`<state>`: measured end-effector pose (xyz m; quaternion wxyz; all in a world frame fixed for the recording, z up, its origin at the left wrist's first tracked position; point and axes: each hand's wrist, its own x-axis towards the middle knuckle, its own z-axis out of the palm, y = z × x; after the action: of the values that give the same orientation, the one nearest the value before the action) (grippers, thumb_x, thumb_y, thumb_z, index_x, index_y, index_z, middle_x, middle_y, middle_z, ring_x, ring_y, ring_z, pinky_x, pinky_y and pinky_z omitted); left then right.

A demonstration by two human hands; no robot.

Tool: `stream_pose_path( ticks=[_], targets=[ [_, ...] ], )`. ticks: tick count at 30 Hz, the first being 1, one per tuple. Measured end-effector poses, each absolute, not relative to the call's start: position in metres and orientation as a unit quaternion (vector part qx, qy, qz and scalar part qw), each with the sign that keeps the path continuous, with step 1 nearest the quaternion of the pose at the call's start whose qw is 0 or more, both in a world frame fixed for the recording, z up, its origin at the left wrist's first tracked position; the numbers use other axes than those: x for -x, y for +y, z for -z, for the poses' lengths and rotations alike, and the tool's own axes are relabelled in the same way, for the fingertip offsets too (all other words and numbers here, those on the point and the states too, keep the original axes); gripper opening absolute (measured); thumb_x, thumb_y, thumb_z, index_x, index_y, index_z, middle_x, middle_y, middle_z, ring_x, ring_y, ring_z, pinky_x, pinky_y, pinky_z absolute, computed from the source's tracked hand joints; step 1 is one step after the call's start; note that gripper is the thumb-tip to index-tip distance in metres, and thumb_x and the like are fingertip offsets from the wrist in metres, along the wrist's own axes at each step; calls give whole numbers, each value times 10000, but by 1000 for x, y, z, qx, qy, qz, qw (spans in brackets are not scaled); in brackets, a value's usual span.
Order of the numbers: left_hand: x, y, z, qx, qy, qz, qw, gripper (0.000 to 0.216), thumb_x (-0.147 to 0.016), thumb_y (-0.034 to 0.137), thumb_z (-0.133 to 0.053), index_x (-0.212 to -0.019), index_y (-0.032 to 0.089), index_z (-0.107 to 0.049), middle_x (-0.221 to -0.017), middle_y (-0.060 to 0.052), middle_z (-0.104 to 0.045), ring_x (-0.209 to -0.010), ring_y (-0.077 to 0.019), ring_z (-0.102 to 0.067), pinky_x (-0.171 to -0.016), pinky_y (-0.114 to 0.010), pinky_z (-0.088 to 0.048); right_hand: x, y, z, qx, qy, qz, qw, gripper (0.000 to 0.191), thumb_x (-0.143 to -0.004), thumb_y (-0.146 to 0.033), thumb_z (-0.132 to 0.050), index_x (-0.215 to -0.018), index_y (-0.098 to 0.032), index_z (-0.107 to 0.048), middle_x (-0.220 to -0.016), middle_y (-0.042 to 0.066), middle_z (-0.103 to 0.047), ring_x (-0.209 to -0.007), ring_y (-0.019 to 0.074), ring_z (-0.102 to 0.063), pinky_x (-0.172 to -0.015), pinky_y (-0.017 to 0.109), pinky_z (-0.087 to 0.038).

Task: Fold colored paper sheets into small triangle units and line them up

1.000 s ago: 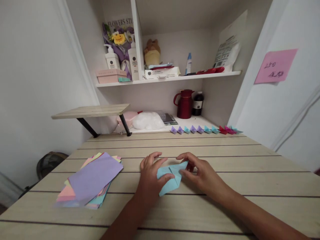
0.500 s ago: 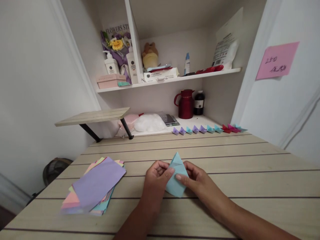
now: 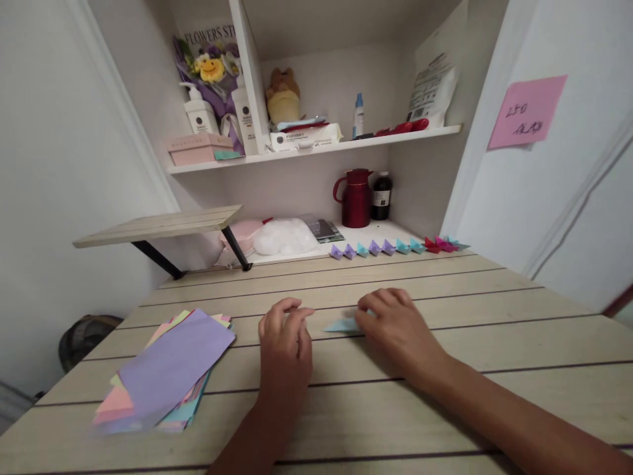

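Note:
A folded light-blue paper (image 3: 342,324) lies low on the striped wooden table, its pointed left part showing and the rest covered by fingers. My right hand (image 3: 395,330) is closed over its right end from above. To the left of the paper, apart from it, my left hand (image 3: 285,340) hovers with loosely bent, parted fingers and nothing in them. A fanned stack of coloured paper sheets (image 3: 178,366), purple on top, rests farther left. Along the table's back edge runs a row of small folded paper boats (image 3: 388,247) in purple, blue, red and pink.
At the back left stands a small raised wooden shelf (image 3: 163,222) on black legs. Behind the table are a white fluffy bundle (image 3: 285,237), a dark red jug (image 3: 356,199) and a dark bottle (image 3: 380,196). Bottles and boxes fill the upper shelf (image 3: 316,150).
My left hand has let go of the blue paper and moved left. The paper, upright between both hands before, is now lower and flatter under my right hand. The view has shifted slightly.

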<state>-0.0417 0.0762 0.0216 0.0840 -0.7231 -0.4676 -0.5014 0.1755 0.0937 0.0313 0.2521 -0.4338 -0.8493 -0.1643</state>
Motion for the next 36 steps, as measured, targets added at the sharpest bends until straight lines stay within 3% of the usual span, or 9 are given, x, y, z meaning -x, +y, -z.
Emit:
stream_pose_path(
  ticks=[5,10,14,18,23,29,36],
  targets=[
    [36,69,-21,835,-419,350,66,385,-822,38,-413,-1049,247,-644,-1240,-65,-614,-1176,-220,-533,-1060,-526,-268,-154,85,-20,363,-896,130,221,134,-895,-145,-507,-851,-217,-611,-931,39,-656,-898,198,-511,-909,391,-293],
    [34,70,-5,890,-372,262,-5,447,-839,35,-414,-1158,282,-608,-1047,-16,-713,-940,-150,-648,-1114,-487,-210,-161,89,-18,366,-902,54,223,169,-810,-66,-530,-806,-211,-617,-811,25,-658,-876,196,-533,-879,381,-327],
    [37,75,11,895,-374,242,-27,410,-828,78,-489,-1147,294,-631,-1181,-34,-676,-1114,-194,-597,-1108,-499,-215,-188,100,-21,363,-894,-103,242,328,-707,-21,-569,-925,-247,-664,-1002,12,-676,-981,184,-571,-896,340,-372],
    [38,75,8,894,-388,220,-40,446,-812,40,-452,-1147,264,-642,-1242,-65,-643,-1164,-211,-572,-1098,-525,-231,-209,108,-24,374,-875,-198,236,234,-738,-126,-638,-899,-280,-710,-1111,15,-650,-1062,199,-572,-939,356,-392],
    [36,71,-4,900,-396,177,-45,517,-788,28,-446,-1204,288,-609,-1313,-59,-592,-1221,-231,-529,-1084,-534,-251,-210,111,-23,375,-867,-224,239,156,-762,-224,-683,-893,-298,-726,-1146,17,-640,-1102,223,-558,-1001,420,-349],
    [37,72,-9,904,-395,155,-54,570,-745,50,-496,-1233,328,-590,-1334,-42,-575,-1244,-251,-503,-1096,-541,-205,-211,118,-20,391,-835,-267,280,171,-805,-282,-640,-963,-239,-690,-1034,41,-669,-993,207,-590,-889,352,-439],
    [35,72,-10,899,-399,162,-83,584,-737,58,-483,-1237,341,-586,-1340,-29,-571,-1256,-254,-485,-1096,-550,-180,-199,129,-9,452,-808,-236,296,179,-800,-364,-641,-845,-199,-691,-923,48,-673,-910,213,-583,-839,358,-429]
  ],
)
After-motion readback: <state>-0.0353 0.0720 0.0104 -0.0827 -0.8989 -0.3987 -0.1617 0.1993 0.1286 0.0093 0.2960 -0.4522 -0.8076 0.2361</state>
